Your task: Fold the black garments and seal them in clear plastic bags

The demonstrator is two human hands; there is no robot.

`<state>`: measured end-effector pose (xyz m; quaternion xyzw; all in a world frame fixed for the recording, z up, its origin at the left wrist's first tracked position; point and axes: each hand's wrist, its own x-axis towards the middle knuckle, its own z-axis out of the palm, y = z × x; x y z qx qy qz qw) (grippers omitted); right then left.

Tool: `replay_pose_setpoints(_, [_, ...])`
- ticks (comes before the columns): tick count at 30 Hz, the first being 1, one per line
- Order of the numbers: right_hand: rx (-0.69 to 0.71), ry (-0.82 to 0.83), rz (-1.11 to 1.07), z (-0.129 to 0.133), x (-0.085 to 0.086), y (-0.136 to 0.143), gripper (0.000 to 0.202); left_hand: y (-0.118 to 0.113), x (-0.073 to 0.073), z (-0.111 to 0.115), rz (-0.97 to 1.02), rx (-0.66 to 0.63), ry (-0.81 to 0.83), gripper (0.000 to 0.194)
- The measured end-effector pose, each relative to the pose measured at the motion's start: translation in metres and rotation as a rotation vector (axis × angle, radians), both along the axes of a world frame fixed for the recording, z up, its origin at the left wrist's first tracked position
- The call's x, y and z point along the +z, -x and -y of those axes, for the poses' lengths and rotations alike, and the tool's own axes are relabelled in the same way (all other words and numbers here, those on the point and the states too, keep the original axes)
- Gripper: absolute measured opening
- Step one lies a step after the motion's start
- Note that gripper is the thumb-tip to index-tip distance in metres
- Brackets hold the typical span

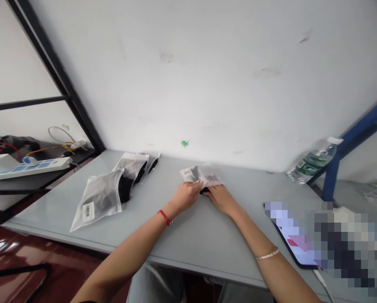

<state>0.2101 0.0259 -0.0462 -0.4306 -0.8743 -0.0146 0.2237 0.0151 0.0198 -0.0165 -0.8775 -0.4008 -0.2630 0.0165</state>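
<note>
Bag (209, 173) pinched in left grip (187, 195), black item (204, 191) at its edge; right grip (221, 198) unclear

Soft bright light, floor (65, 256) glare, pixelated patch

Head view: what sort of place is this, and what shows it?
Probably a simple indoor workspace: a grey table against a white wall, frosted bags lying on it, and a power strip on a shelf.
</note>
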Motion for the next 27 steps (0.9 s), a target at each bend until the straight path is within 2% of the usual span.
replay_pose_setpoints(4, [-0.108, -0.022, 0.014, 0.000, 0.001, 0.002, 0.050, -0.001, 0.002, 0.002, 0.045, -0.028, 0.009, 0.031])
replay_pose_setpoints(10, [-0.341, 0.044, 0.065, 0.009, 0.015, 0.008, 0.041, -0.001, 0.002, 0.006, 0.145, -0.107, 0.008, 0.033])
replay_pose_setpoints(15, [-0.474, 0.025, 0.054, 0.008, 0.022, 0.012, 0.043, 0.000, 0.002, 0.000, 0.132, 0.002, 0.035, 0.025])
replay_pose_setpoints(18, [-0.428, 0.010, -0.002, 0.006, 0.021, 0.002, 0.045, 0.012, 0.007, -0.010, 0.169, 0.077, 0.058, 0.020])
replay_pose_setpoints(22, [-0.341, 0.018, -0.069, 0.005, 0.016, -0.016, 0.033, 0.030, 0.013, -0.019, 0.133, 0.110, 0.065, 0.058])
replay_pose_setpoints(27, [-0.316, -0.099, -0.174, 0.005, 0.010, -0.022, 0.021, 0.029, 0.008, -0.020, 0.046, 0.039, 0.008, 0.037])
